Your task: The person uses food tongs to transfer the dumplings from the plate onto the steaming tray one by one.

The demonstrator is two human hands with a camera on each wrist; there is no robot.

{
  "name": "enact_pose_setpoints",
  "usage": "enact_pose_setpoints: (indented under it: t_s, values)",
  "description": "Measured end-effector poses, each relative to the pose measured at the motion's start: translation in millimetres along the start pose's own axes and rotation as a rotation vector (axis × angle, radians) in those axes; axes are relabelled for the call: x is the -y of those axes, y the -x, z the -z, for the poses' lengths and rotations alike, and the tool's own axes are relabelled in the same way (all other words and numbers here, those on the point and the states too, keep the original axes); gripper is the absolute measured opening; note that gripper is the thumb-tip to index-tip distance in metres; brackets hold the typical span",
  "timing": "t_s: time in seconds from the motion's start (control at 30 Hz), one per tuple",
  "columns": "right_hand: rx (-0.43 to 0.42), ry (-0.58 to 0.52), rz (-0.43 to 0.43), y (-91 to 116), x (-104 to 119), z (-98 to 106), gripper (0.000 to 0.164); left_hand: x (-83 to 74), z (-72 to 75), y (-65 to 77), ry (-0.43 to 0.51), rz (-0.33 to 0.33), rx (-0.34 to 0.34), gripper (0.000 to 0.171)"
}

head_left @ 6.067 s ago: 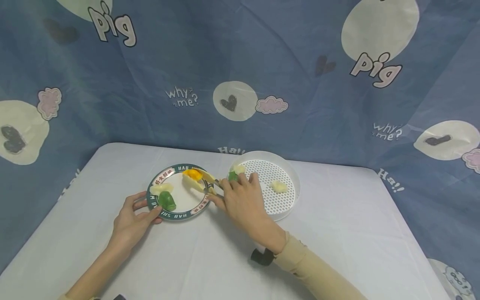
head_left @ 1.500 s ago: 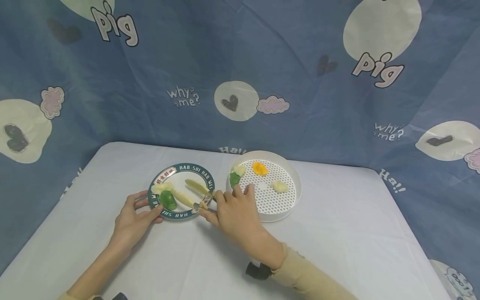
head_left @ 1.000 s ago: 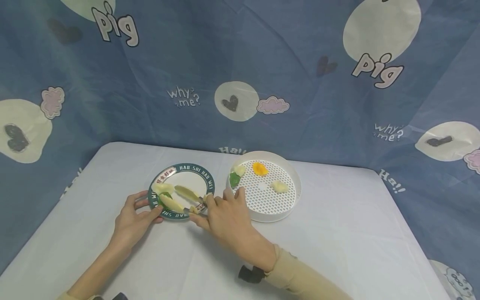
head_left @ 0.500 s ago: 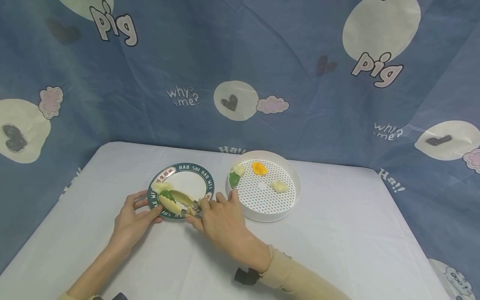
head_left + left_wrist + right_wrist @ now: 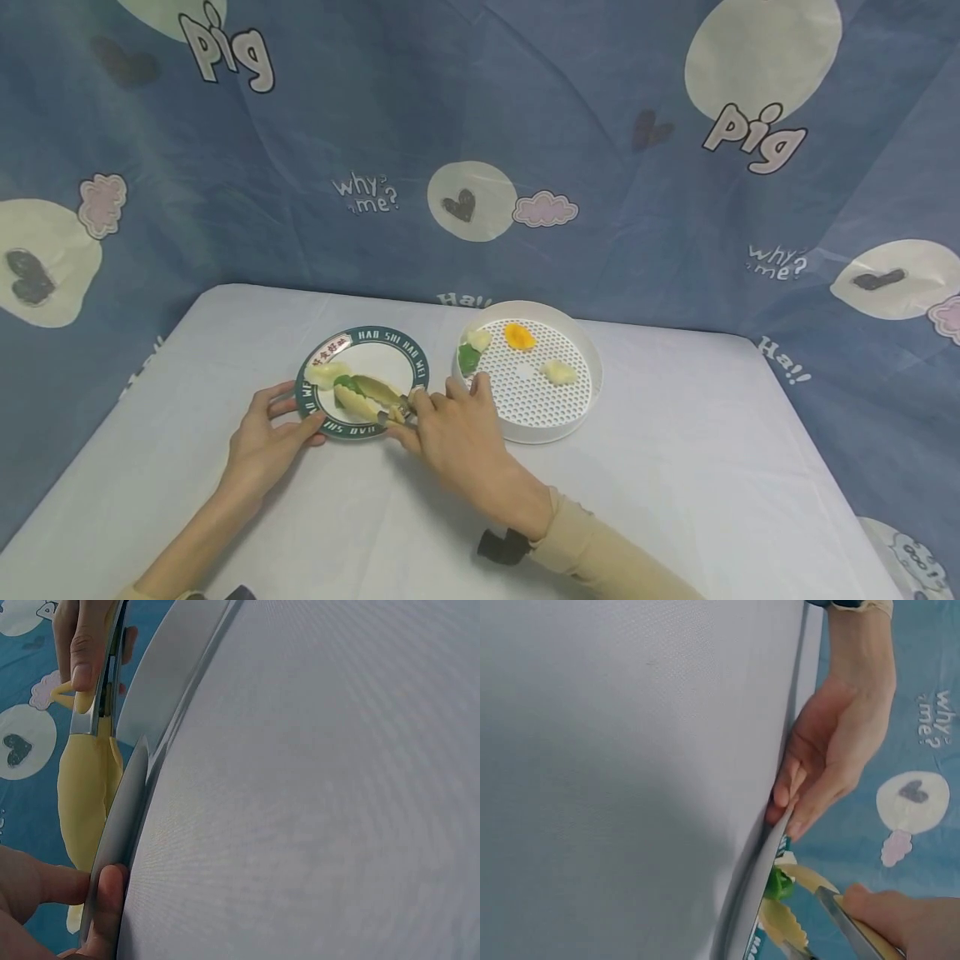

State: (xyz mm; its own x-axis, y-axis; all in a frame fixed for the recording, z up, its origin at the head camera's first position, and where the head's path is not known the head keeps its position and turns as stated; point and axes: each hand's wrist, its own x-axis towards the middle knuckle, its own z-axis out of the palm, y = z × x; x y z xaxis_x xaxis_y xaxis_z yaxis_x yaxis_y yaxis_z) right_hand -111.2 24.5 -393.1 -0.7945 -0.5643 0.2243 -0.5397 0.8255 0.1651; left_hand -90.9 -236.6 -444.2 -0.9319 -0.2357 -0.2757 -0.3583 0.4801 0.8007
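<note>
My left hand (image 5: 262,442) pinches the near-left rim of a green-edged plate (image 5: 375,358), thumb on top and fingers beneath. In my right hand (image 5: 461,442) is a pair of food tongs (image 5: 356,406) with yellow scalloped tips. The tips reach over the plate and lie on either side of a glossy green piece (image 5: 347,383), partly covering it. The right wrist view shows that green piece (image 5: 778,885) between the two tips. A pale yellow piece (image 5: 324,373) sits beside it, at the plate's left. In the left wrist view the tongs (image 5: 84,795) hide the food.
Right of the plate stands a round white perforated tray (image 5: 525,412) with a raised rim. It holds an orange-yellow piece (image 5: 519,337), a pale piece (image 5: 558,372), and a green-and-white piece (image 5: 469,358) at its left edge. A blue printed cloth (image 5: 615,225) hangs behind the white table (image 5: 675,467).
The orange-yellow piece went from the plate into the tray. The tongs then moved left to the green piece, closed around it and shifted it slightly right. My left hand stays on the plate.
</note>
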Motion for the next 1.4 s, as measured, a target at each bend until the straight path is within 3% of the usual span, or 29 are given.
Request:
enact_pose_setpoints:
  t_s: [0.3, 0.63, 1.4]
  values:
    - [0.018, -0.011, -0.049, 2.8, -14.0, 9.4, 0.054, -0.8, -0.8, -1.8, 0.011, 0.010, 0.009, 0.093]
    - [-0.063, -0.018, -0.111, 6.9, -41.0, 20.2, 0.051, -0.5, -0.7, -2.2, -0.015, 0.004, -0.001, 0.093]
    - [-0.054, -0.025, -0.255, 27.5, -98.1, 28.8, 0.058, 0.4, 0.3, -2.1, -0.015, 0.008, 0.002, 0.095]
